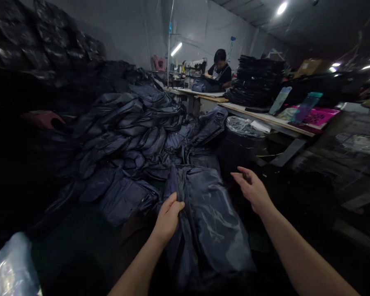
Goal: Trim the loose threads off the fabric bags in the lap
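My left hand [168,218] grips the near edge of a dark navy folded garment [211,222], which has a glossy, nylon-like sheen. My right hand [253,191] hangs in the air just to the right of that garment, fingers curled and not touching it. A small dark spot shows at its fingertips, too small to identify. A large heap of similar navy garments [126,139] lies directly ahead of my hands.
A plastic-lined black bin [242,139] stands beyond my right hand. Further back, a person [218,70] sits at a sewing machine [194,68]. A long table [265,119] holds a tall black stack [255,82] and pink printed sheets [314,115]. Clear plastic [12,267] lies near left.
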Available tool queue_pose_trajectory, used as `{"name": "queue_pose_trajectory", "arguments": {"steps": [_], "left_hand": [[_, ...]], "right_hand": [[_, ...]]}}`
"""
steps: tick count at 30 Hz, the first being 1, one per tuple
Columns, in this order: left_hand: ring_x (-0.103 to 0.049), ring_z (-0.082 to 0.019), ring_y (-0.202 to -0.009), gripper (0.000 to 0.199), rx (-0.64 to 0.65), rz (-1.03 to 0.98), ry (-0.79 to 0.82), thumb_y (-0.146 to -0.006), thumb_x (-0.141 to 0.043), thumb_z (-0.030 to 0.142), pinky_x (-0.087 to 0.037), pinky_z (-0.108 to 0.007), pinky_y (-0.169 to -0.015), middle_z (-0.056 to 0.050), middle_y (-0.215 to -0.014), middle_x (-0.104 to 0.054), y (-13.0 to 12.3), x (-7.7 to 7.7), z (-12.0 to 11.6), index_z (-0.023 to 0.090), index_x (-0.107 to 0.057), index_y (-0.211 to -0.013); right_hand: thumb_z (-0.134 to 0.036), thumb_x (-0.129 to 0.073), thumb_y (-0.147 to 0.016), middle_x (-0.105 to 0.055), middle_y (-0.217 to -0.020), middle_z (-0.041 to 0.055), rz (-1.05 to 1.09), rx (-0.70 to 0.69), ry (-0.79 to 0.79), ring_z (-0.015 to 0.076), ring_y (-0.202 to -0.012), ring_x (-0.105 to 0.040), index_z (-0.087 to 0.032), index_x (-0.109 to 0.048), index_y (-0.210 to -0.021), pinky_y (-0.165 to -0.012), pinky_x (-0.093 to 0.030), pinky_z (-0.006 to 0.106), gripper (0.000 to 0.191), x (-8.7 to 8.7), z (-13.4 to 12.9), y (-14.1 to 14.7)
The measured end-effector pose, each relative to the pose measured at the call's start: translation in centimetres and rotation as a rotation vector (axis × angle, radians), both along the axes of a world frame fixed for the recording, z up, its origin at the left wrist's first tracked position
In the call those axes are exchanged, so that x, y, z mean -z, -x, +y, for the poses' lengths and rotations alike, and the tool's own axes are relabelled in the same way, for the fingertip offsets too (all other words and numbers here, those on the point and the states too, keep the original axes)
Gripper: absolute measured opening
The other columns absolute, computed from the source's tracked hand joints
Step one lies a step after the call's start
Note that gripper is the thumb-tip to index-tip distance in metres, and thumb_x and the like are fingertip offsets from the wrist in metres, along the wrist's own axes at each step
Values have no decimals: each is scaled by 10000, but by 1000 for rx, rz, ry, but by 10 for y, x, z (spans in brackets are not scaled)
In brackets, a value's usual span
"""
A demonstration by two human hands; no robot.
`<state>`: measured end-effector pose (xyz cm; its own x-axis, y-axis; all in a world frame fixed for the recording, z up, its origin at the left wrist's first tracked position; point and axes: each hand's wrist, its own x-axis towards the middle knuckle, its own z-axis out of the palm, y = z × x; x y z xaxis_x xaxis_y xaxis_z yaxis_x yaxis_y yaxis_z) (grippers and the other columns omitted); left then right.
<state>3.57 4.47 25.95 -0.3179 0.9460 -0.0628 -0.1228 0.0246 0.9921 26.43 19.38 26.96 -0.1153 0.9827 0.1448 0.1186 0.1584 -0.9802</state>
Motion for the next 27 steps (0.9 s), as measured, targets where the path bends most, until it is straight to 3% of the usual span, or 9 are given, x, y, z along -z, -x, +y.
{"name": "queue_pose_trajectory", "arguments": {"steps": [2,4,6,9,11,15,20,23,27], "left_hand": [[-565,-178,-789,268,-6,4,-14,-722,-470,244,-424,-252,-688,-10,-846,-652,10,0,8,162,-616,-930],[-561,-171,-762,285,-44,40,-28,-722,-470,254,-422,-250,-681,-1,-841,-652,22,-1,16,163,-621,-947],[-555,-171,-755,300,-111,76,-40,-724,-468,266,-420,-248,-672,2,-833,-648,34,-3,21,164,-620,-961],[-548,-175,-763,321,-189,116,-64,-748,-459,289,-422,-252,-683,3,-824,-641,53,-1,20,172,-606,-1008],[-549,-183,-797,325,-210,151,-73,-767,-456,303,-425,-261,-715,1,-833,-637,65,9,12,178,-597,-1032],[-540,-209,-911,296,-293,270,23,-771,-460,309,-413,-286,-809,-14,-879,-627,85,55,-17,172,-613,-985],[-547,-232,-931,310,-389,249,214,-779,-434,305,-420,-321,-829,-38,-894,-638,91,109,-68,153,-618,-976],[-555,-216,-927,315,-406,235,299,-790,-439,299,-429,-300,-819,-34,-960,-647,89,118,-94,167,-615,-1014],[-565,-213,-952,336,-387,219,279,-814,-442,318,-432,-299,-842,-43,-1021,-646,84,114,-113,166,-605,-1065]], "right_hand": [[-449,-680,-713,-626,-1120,77,-47,-96,61,169,-789,-618,-232,-504,-1224,-625,-497,259,583,19,7,4],[-481,-658,-718,-621,-1138,67,-105,-223,105,216,-983,-590,-226,-560,-1168,-816,-475,320,527,32,11,18],[-529,-614,-733,-648,-1070,58,-139,-344,119,239,-1028,-568,-201,-633,-1041,-882,-438,347,451,36,14,37],[-561,-598,-727,-671,-902,44,-89,-459,112,231,-893,-595,-167,-651,-919,-787,-460,324,442,30,14,67],[-533,-640,-702,-658,-814,24,-80,-489,100,197,-777,-592,-156,-640,-882,-705,-458,287,417,25,12,83],[-455,-679,-687,-614,-710,-12,-239,-469,-33,159,-677,-554,-161,-613,-800,-639,-425,253,322,36,-9,107],[-372,-582,-808,-614,-731,5,-453,-633,-248,152,-684,-558,-186,-616,-792,-637,-399,244,189,64,-60,124],[-316,-546,-843,-581,-697,-3,-491,-744,-358,125,-637,-545,-191,-587,-761,-598,-363,224,155,65,-89,128],[-277,-524,-852,-524,-635,-19,-498,-863,-437,100,-563,-492,-189,-527,-689,-550,-322,215,185,58,-107,123]]}}
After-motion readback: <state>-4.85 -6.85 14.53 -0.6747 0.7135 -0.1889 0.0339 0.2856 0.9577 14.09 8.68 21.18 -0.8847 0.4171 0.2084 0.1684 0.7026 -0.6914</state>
